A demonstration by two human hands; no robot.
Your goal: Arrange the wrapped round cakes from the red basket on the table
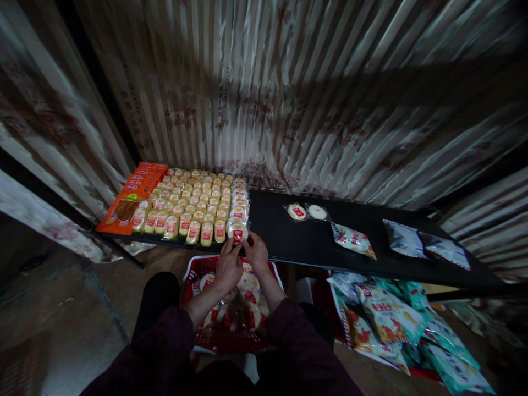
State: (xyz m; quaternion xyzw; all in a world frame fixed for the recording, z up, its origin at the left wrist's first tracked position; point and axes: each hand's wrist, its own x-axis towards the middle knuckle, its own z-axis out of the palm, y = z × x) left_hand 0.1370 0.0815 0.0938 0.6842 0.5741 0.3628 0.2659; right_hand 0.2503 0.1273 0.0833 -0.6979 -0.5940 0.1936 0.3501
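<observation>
At the front end of a column of round white snacks in clear wrappers (240, 199), both my hands are on one round wrapped snack with a red label (237, 232). My left hand (230, 268) pinches its lower left edge, and my right hand (256, 253) grips its lower right side. It is at the shelf's front edge; whether it rests fully on the surface is hard to tell. Just left stand rows of small yellow wrapped cakes (185, 223). Below my forearms, a red basket (190, 280) holds several more of the round wrapped snacks.
The black shelf (280, 242) runs left to right. Orange packets (119, 214) lie at its left end. Farther right are two round wrapped snacks (297, 212), a printed bag (352, 240) and two pale bags (402, 238). Bags of snacks (383, 313) fill a container below. A striped curtain (256, 110) hangs behind.
</observation>
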